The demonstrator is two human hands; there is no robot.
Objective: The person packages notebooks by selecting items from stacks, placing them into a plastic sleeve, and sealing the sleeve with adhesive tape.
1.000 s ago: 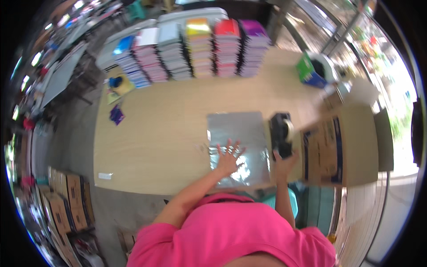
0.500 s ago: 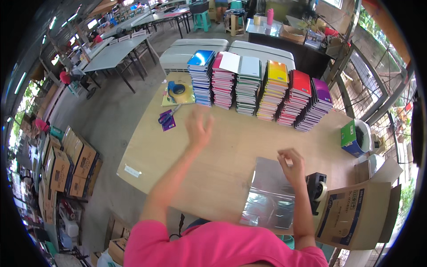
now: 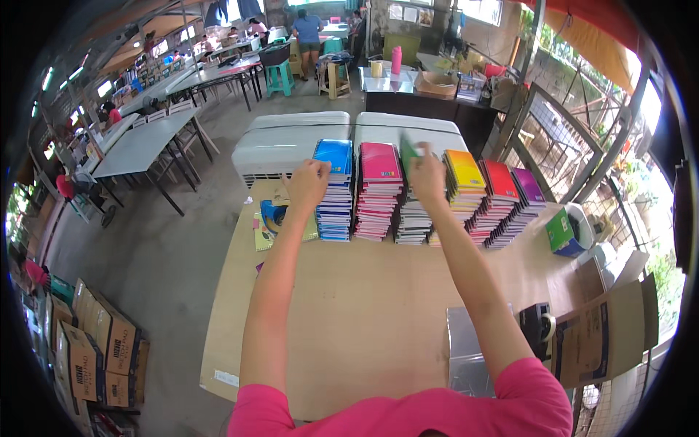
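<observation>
Stacks of spiral notebooks stand in a row along the table's far side. My left hand (image 3: 309, 183) is at the near left corner of the blue notebook (image 3: 333, 154) on top of the leftmost stack, its fingers pinched there. My right hand (image 3: 428, 178) is over the green stack, closed on a green notebook (image 3: 408, 148) whose cover stands tilted up and is smeared by motion. Between them is the pink notebook stack (image 3: 378, 164). The yellow notebook stack (image 3: 464, 169) is just right of my right hand, followed by the red stack (image 3: 501, 180) and purple stack (image 3: 528, 186).
A tape roll on a blue holder (image 3: 274, 215) lies on a yellow notebook at left. Clear plastic sheets (image 3: 466, 342), a black tape dispenser (image 3: 536, 328) and an open carton (image 3: 604, 335) are at right. A green-and-blue box (image 3: 566, 231) stands at the right edge.
Both hands have moved forward to the stacks. The green notebook that lay open across the pink stack now has its cover lifted, and the pink top shows. My view has tilted up.
</observation>
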